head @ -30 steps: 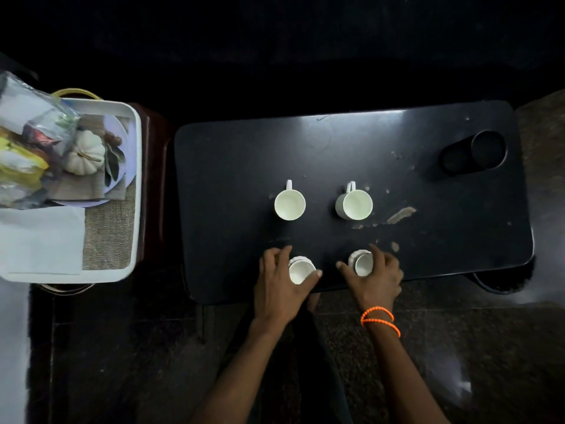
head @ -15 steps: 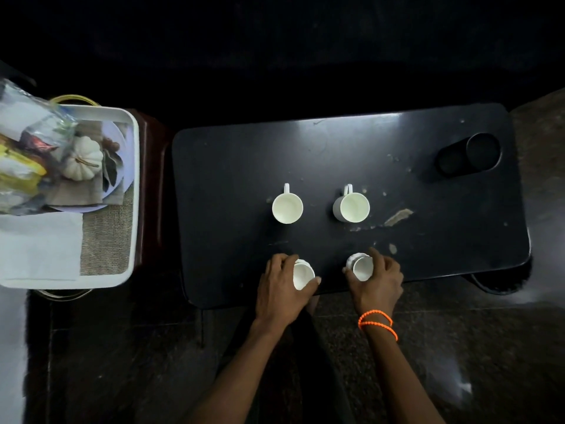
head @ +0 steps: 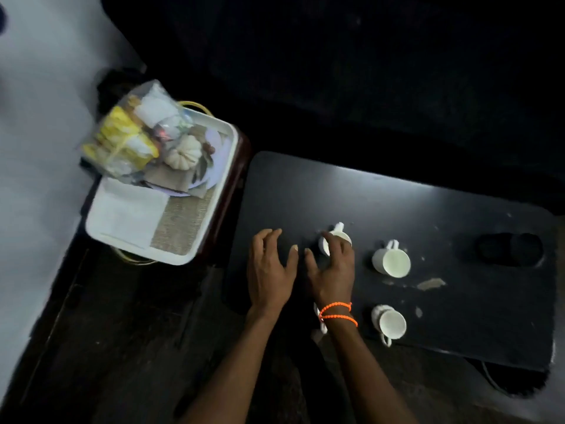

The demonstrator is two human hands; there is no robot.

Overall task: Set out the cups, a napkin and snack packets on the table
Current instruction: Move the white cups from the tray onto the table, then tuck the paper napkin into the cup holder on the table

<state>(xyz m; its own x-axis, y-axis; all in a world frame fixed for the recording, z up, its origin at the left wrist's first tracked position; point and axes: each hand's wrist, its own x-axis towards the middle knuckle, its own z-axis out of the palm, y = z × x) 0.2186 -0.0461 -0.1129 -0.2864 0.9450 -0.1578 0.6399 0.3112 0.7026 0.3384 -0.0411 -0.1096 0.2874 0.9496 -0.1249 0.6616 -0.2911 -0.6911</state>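
Note:
White cups stand on the black table. The far-right cup and the near-right cup are in full view. My right hand, with an orange bead bracelet, hovers with spread fingers over the far-left cup and hides most of it. Only a white sliver of the near-left cup shows beside that wrist. My left hand is spread over bare table to the left and holds nothing. A folded white napkin and a clear bag of snack packets lie in the tray.
The white tray sits on a dark red stand left of the table, and also holds a burlap mat, a plate and a small white pumpkin. A cup-holder recess is sunk in the table's far right. Dark floor lies below.
Both hands have let go of the two near cups and moved left and forward. The view has swung left, bringing the whole tray into sight.

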